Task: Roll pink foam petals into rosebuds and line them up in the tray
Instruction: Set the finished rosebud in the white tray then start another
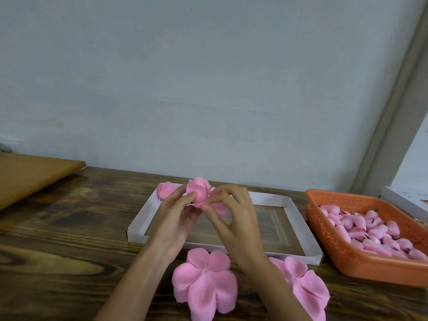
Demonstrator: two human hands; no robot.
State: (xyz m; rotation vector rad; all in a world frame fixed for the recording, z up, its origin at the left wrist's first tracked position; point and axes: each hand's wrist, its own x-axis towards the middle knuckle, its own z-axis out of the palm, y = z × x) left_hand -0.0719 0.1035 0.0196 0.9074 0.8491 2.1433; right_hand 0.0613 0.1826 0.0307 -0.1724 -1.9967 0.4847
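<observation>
Fingers of the left hand curl round a half-wrapped rosebud, and the right hand pinches a loose petal flap at its base; neither hand is slack.

Nearest the person, two flat petal blanks lie spread on the desk, just in front of the tray's near wall.

Above them both forearms reach forward, and the bud is held in the air over the far left part of the white tray. Its long axis stands roughly upright: the rounded tip points up and toward the wall, and the base sits down between the fingertips.

I judge that the step in hand is closing the outer petals. The next move calls for smoothing that flap snug against the bud without crushing the foam, then setting the bud down.

A finished bud lies in the tray's far left corner, which seems the start of the row. Another pink piece shows partly behind the right hand.

To the right stands an orange basket, full of small pink cores.
</observation>
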